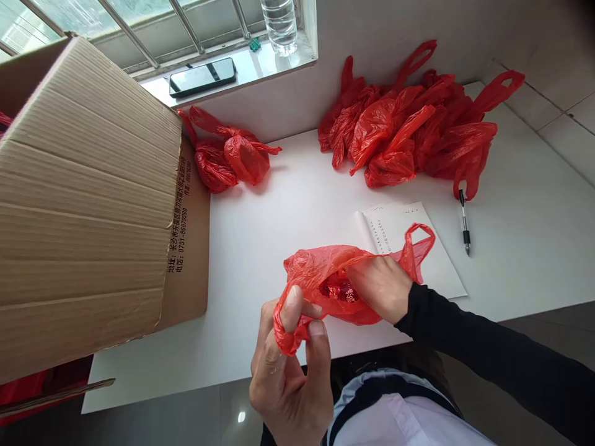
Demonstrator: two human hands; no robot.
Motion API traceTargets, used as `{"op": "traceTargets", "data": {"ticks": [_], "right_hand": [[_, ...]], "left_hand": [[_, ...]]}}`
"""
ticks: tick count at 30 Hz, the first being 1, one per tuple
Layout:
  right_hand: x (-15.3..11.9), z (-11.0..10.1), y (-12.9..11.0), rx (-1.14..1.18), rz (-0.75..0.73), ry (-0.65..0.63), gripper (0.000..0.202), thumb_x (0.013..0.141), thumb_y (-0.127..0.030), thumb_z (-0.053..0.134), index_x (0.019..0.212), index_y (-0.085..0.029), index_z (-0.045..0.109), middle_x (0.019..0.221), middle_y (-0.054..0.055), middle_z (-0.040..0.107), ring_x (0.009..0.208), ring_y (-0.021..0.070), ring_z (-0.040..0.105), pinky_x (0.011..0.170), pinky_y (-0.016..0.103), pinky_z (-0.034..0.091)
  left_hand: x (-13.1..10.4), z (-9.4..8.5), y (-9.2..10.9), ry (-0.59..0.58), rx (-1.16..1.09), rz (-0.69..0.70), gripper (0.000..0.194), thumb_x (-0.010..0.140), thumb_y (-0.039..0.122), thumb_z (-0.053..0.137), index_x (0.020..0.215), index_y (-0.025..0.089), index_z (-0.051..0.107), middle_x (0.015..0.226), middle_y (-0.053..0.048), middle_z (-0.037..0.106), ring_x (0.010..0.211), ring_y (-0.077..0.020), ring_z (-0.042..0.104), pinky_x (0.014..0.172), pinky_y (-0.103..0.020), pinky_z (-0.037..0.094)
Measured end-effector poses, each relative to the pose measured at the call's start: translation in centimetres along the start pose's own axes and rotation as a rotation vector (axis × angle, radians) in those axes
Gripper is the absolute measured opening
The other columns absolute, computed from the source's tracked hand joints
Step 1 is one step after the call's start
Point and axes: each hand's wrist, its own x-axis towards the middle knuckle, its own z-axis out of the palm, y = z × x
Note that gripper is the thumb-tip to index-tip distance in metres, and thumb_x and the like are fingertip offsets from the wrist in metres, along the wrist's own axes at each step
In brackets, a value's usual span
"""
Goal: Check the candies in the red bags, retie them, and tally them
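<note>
Head view: your left hand [290, 396] has one handle of a red bag [320, 263] looped round its fingers, holding the bag's mouth apart. Your right hand [383, 288] is down inside it, fingers hidden, so can't tell if they're gripping anything. You've got shiny red wrapped pieces [341, 290] showing in there. Bag's near your edge of the white table [269, 223], partly over the notebook [441, 279]; pen [464, 226] just beside that. Farther out, a heap of filled red bags [395, 139] sits by the wall, and a smaller bunch [246, 161] beside your cardboard box [106, 204], which has something red inside.
</note>
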Motion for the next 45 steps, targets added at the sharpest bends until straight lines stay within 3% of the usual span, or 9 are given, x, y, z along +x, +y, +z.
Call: {"op": "traceTargets", "data": {"ticks": [4, 7, 12, 20, 28, 34, 38, 45], "right_hand": [[-0.1, -0.9, -0.4, 0.371, -0.182, 0.09, 0.006, 0.087, -0.014, 0.062, 0.085, -0.02, 0.062, 0.077, -0.001, 0.067, 0.067, 0.0126, 0.059, 0.06, 0.023, 0.038], [-0.1, -0.9, -0.2, 0.444, -0.175, 0.092, 0.009, 0.086, -0.014, 0.065, 0.093, -0.021, 0.064, 0.081, -0.002, 0.068, 0.07, 0.0124, 0.06, 0.062, 0.022, 0.04], [-0.2, 0.2, 0.5, 0.328, -0.134, 0.106, 0.014, 0.087, -0.023, 0.067, 0.1, -0.021, 0.065, 0.096, 0.003, 0.072, 0.083, 0.017, 0.065, 0.066, 0.024, 0.042], [0.5, 1.4, 0.9, 0.011, 0.036, -0.068, 0.003, 0.088, -0.021, 0.065, 0.088, -0.019, 0.067, 0.087, 0.004, 0.073, 0.079, 0.0194, 0.066, 0.06, 0.027, 0.036], [0.2, 0.4, 0.9, 0.111, -0.004, -0.017, 0.007, 0.085, -0.024, 0.068, 0.082, -0.018, 0.064, 0.079, 0.004, 0.071, 0.069, 0.0163, 0.061, 0.056, 0.026, 0.032], [0.2, -0.2, 0.8, 0.182, -0.061, -0.026, 0.014, 0.077, -0.025, 0.073, 0.087, -0.02, 0.065, 0.085, 0.003, 0.072, 0.075, 0.0175, 0.064, 0.06, 0.025, 0.038], [-0.1, -0.8, 0.6, 0.235, -0.067, -0.017, 0.016, 0.079, -0.034, 0.073, 0.086, -0.022, 0.064, 0.079, 0.001, 0.07, 0.07, 0.0159, 0.063, 0.057, 0.024, 0.038], [0.1, 0.9, 1.0, 0.086, -0.033, -0.033, 0.003, 0.088, -0.021, 0.062, 0.089, -0.019, 0.064, 0.087, 0.004, 0.072, 0.077, 0.0172, 0.064, 0.061, 0.026, 0.038]], "left_hand": [[0.0, 0.1, 0.0, 0.007, 0.003, 0.0, 0.068, 0.085, -0.01, 0.058, 0.143, 0.025, 0.057, 0.098, -0.004, 0.068, 0.083, -0.0133, 0.063, 0.07, -0.028, 0.055], [0.0, 0.1, 0.1, 0.006, 0.0, -0.01, 0.067, 0.086, -0.009, 0.059, 0.143, 0.026, 0.058, 0.098, -0.003, 0.068, 0.083, -0.0137, 0.063, 0.07, -0.029, 0.056], [-0.1, 0.0, 0.0, 0.013, -0.003, -0.013, 0.065, 0.087, -0.007, 0.06, 0.142, 0.025, 0.058, 0.094, -0.003, 0.067, 0.086, -0.0148, 0.063, 0.071, -0.029, 0.056], [-0.4, -0.1, 0.0, -0.005, -0.011, -0.021, 0.068, 0.085, -0.01, 0.058, 0.143, 0.025, 0.057, 0.101, -0.004, 0.068, 0.082, -0.0136, 0.062, 0.065, -0.028, 0.054], [-0.3, -0.1, -0.3, -0.022, -0.014, -0.004, 0.066, 0.086, -0.008, 0.059, 0.143, 0.026, 0.057, 0.102, -0.005, 0.069, 0.081, -0.0141, 0.063, 0.068, -0.03, 0.055], [-0.3, -0.1, -0.2, -0.007, -0.004, -0.014, 0.065, 0.087, -0.006, 0.061, 0.143, 0.027, 0.058, 0.098, -0.004, 0.069, 0.08, -0.0144, 0.062, 0.068, -0.03, 0.055], [-0.2, -0.1, -0.1, -0.011, -0.005, -0.017, 0.066, 0.087, -0.006, 0.061, 0.143, 0.027, 0.057, 0.099, -0.003, 0.069, 0.08, -0.0137, 0.063, 0.069, -0.03, 0.055], [0.1, 0.0, 0.2, 0.0, 0.014, 0.013, 0.065, 0.086, -0.006, 0.061, 0.143, 0.026, 0.058, 0.099, -0.003, 0.069, 0.078, -0.0134, 0.064, 0.072, -0.032, 0.057]]}}
